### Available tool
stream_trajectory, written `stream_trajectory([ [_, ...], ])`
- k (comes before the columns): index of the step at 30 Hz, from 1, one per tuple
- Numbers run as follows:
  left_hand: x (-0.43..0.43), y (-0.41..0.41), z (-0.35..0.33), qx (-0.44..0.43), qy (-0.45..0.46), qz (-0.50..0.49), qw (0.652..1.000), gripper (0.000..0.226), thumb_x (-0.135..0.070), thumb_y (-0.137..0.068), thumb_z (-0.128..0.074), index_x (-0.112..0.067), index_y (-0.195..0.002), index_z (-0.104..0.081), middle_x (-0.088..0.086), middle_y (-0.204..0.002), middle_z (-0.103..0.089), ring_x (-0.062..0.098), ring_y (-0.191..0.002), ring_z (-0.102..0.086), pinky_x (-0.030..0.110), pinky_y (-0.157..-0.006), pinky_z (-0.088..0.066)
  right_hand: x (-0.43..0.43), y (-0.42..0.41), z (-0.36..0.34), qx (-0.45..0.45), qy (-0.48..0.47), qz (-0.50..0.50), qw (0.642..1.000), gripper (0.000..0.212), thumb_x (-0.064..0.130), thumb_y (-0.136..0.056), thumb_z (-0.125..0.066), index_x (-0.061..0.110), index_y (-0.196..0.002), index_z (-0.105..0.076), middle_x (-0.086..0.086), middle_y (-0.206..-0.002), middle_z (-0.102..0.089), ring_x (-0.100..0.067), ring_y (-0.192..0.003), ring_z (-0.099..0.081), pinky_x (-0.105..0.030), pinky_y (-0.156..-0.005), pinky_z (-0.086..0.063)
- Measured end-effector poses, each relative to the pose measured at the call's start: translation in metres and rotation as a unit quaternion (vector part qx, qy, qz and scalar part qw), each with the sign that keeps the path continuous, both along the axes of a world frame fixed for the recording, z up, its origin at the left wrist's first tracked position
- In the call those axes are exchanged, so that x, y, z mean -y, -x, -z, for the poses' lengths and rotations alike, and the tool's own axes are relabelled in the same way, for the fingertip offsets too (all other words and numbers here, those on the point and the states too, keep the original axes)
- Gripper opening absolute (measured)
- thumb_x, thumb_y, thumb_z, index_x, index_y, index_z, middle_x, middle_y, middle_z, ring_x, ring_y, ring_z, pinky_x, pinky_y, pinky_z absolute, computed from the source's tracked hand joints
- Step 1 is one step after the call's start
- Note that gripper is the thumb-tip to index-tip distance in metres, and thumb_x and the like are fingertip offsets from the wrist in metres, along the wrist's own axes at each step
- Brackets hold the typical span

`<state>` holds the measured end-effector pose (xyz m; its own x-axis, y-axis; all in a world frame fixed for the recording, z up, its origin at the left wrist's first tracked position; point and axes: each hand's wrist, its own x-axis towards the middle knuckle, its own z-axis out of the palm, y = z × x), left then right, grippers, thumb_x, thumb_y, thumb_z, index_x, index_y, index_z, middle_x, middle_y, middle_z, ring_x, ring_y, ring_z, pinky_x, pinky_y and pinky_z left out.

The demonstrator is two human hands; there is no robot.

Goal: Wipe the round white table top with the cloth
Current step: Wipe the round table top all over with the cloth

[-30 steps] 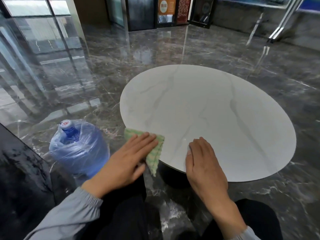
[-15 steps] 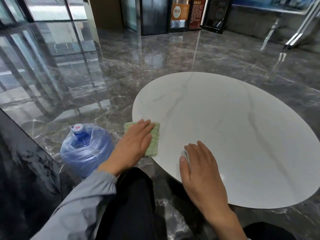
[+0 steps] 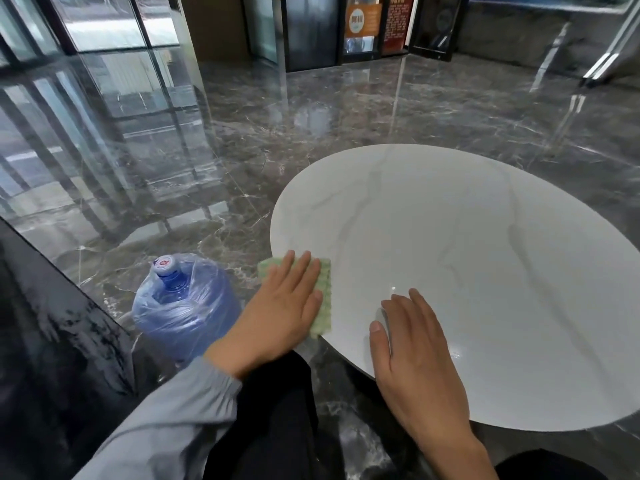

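Note:
The round white table top (image 3: 467, 258) with faint grey veins fills the right half of the view. A light green cloth (image 3: 323, 299) lies on its near left edge, partly hanging past the rim. My left hand (image 3: 280, 310) presses flat on the cloth, fingers together and pointing away from me, covering most of it. My right hand (image 3: 412, 351) rests palm down on the table's near edge, to the right of the cloth, holding nothing.
A large blue water bottle (image 3: 183, 306) wrapped in clear plastic stands on the glossy dark marble floor left of the table. A dark slab (image 3: 52, 341) rises at the near left. My dark-trousered legs (image 3: 277, 420) sit below the table edge.
My left hand has slid the cloth along the table's near left edge, away from me. The view has shifted, so the table sits further right. My right hand has stayed flat on the table.

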<state>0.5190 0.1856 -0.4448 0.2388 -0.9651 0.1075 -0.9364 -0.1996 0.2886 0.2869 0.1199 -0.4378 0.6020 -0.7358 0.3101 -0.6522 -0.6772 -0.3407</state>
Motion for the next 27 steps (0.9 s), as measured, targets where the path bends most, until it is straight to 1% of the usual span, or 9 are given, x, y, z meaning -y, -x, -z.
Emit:
stream_trajectory([
  [3,-0.009,0.012,-0.002,-0.023,-0.026,0.000,0.999,0.091,-0.075,-0.086,0.022,-0.027,-0.162,0.006,-0.008,-0.168,0.019,0.017,-0.156,0.026,0.037,-0.128,0.013,-0.001,-0.001,0.002,0.015,0.007,-0.003,1.000,0.044,0.034,-0.107,-0.028,0.010,-0.132,-0.056,-0.006,-0.138,-0.054,-0.030,-0.150,-0.034,-0.051,-0.119,-0.036],
  [6,0.020,-0.024,0.000,-0.022,-0.050,-0.026,0.998,0.098,-0.075,-0.087,0.016,-0.018,-0.165,-0.005,0.005,-0.172,0.009,0.026,-0.159,0.019,0.039,-0.129,0.012,0.000,-0.002,0.003,0.020,0.003,0.000,1.000,0.042,0.035,-0.107,-0.029,0.012,-0.133,-0.054,-0.002,-0.137,-0.053,-0.027,-0.150,-0.034,-0.048,-0.120,-0.034],
  [8,0.048,-0.050,-0.005,0.013,-0.068,-0.034,0.997,0.100,-0.067,-0.089,0.020,-0.007,-0.164,-0.008,0.016,-0.173,-0.003,0.033,-0.160,0.011,0.044,-0.129,0.012,0.001,-0.003,0.004,0.025,0.003,0.004,1.000,0.043,0.037,-0.107,-0.030,0.012,-0.132,-0.055,-0.002,-0.136,-0.055,-0.027,-0.149,-0.035,-0.047,-0.119,-0.034],
  [10,0.075,-0.072,-0.018,0.033,-0.087,-0.041,0.995,0.083,-0.052,-0.102,0.008,0.002,-0.162,-0.007,0.023,-0.171,-0.006,0.036,-0.160,0.008,0.041,-0.125,0.019,0.001,-0.004,0.003,0.025,0.001,0.012,1.000,0.044,0.038,-0.107,-0.031,0.012,-0.131,-0.056,-0.005,-0.136,-0.057,-0.028,-0.147,-0.037,-0.047,-0.119,-0.034],
  [12,0.100,-0.086,-0.036,0.044,-0.102,-0.048,0.993,0.059,-0.029,-0.114,-0.013,0.006,-0.161,-0.008,0.026,-0.171,-0.003,0.037,-0.159,0.007,0.039,-0.124,0.015,0.003,-0.006,0.003,0.014,-0.007,0.016,1.000,0.046,0.039,-0.107,-0.029,0.011,-0.132,-0.056,-0.007,-0.138,-0.057,-0.029,-0.147,-0.037,-0.048,-0.120,-0.034],
  [16,0.132,-0.109,-0.038,0.047,-0.115,-0.059,0.990,0.050,-0.015,-0.114,-0.016,0.008,-0.158,-0.016,0.030,-0.168,-0.006,0.047,-0.157,0.002,0.052,-0.126,0.005,0.003,-0.005,0.002,0.003,-0.032,0.018,0.999,0.049,0.039,-0.107,-0.028,0.010,-0.136,-0.055,-0.008,-0.146,-0.053,-0.028,-0.152,-0.030,-0.048,-0.123,-0.029],
  [19,0.120,-0.108,-0.026,0.051,-0.109,-0.031,0.992,0.064,-0.031,-0.111,-0.008,0.011,-0.158,-0.016,0.031,-0.168,-0.011,0.049,-0.157,-0.003,0.055,-0.127,0.005,0.002,-0.005,0.001,-0.001,-0.041,0.019,0.999,0.049,0.038,-0.107,-0.028,0.010,-0.137,-0.055,-0.008,-0.148,-0.052,-0.027,-0.153,-0.028,-0.047,-0.125,-0.027],
  [22,0.082,-0.079,-0.024,0.012,-0.092,-0.046,0.995,0.093,-0.058,-0.091,0.003,-0.004,-0.163,-0.016,0.018,-0.172,-0.010,0.037,-0.160,-0.004,0.050,-0.130,0.002,0.001,-0.004,0.002,0.003,-0.024,0.023,0.999,0.048,0.036,-0.107,-0.030,0.008,-0.137,-0.056,-0.010,-0.145,-0.055,-0.030,-0.151,-0.033,-0.049,-0.123,-0.031],
  [27,0.032,-0.039,-0.004,0.035,-0.108,-0.016,0.993,0.091,-0.065,-0.093,0.020,-0.010,-0.164,0.003,0.013,-0.174,0.004,0.033,-0.160,0.010,0.053,-0.129,-0.002,0.007,-0.006,0.004,-0.027,0.014,0.000,1.000,0.051,0.038,-0.112,-0.033,0.006,-0.146,-0.053,-0.014,-0.152,-0.051,-0.037,-0.145,-0.044,-0.054,-0.119,-0.035],
])
